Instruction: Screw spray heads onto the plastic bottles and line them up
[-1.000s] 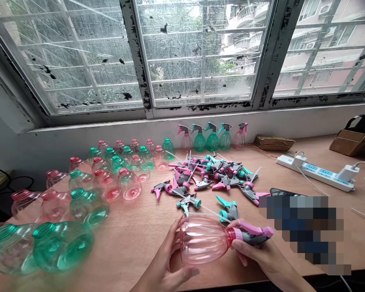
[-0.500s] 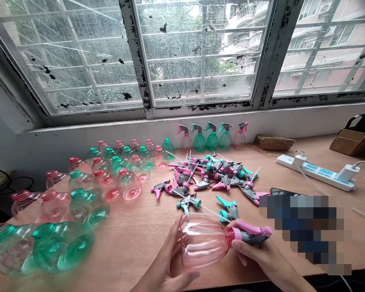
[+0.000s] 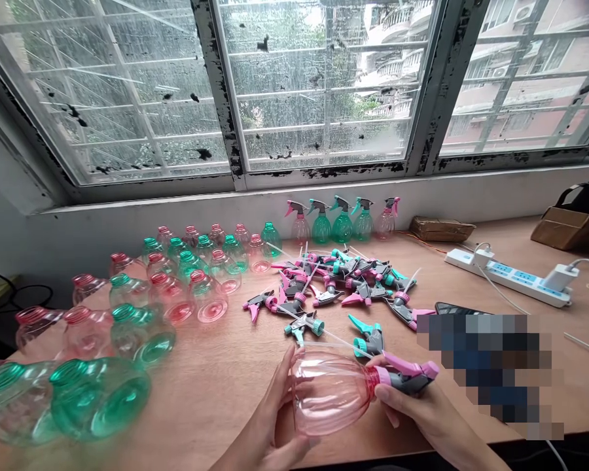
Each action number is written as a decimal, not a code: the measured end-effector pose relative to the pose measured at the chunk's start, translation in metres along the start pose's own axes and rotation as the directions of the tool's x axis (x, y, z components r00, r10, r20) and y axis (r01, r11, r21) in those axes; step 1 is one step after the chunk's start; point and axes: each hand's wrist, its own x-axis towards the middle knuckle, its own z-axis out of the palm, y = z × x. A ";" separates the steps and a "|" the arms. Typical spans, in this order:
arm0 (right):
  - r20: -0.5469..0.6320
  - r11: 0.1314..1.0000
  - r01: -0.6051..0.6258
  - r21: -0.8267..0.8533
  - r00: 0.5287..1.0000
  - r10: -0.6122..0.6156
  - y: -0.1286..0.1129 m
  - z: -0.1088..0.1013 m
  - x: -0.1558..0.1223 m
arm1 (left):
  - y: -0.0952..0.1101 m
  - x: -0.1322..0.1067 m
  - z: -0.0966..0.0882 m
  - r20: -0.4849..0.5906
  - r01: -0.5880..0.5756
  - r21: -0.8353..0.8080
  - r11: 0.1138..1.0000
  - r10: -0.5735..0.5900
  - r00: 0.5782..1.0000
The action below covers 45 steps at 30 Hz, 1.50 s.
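Note:
A clear pink spray bottle (image 3: 330,392) lies sideways between my hands, low over the front of the table. My left hand (image 3: 277,415) cups its base, fingers behind and thumb below. At the neck, the fingers and thumb of my right hand (image 3: 406,404) pinch the pink collar. The grey and pink trigger head (image 3: 412,374) sits on the bottle's mouth and points right. Just beyond the bottle lie a loose teal and grey trigger head (image 3: 370,340) and another teal one (image 3: 304,327) with a white tube.
A heap of pink and teal trigger heads (image 3: 343,278) lies mid-table. Open pink and green bottles (image 3: 103,399) stand in rows on the left. Several fitted spray bottles (image 3: 342,226) line the wall. To the right are a power strip (image 3: 508,278), a blurred-out phone and a cardboard box (image 3: 567,226).
Almost nothing differs. The bottle and both hands keep nearly the same position, with only a tiny shift of the view.

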 end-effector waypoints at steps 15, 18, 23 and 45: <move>0.051 0.999 -0.021 0.024 0.998 0.019 0.007 -0.005 -0.001 | 0.000 0.000 0.001 0.009 -0.046 0.047 0.998 0.045 0.999; 0.053 0.999 -0.019 0.045 0.998 0.017 0.008 -0.005 -0.001 | 0.004 -0.002 -0.002 0.017 -0.039 0.038 0.999 0.038 0.999; 0.053 0.997 -0.034 0.072 0.998 0.031 0.012 -0.005 -0.001 | -0.001 -0.001 -0.002 0.041 -0.020 0.006 1.000 0.020 0.999; 0.090 0.997 -0.027 0.074 0.996 0.020 0.003 -0.003 -0.002 | -0.001 0.000 -0.004 0.029 -0.026 0.011 1.000 0.026 0.999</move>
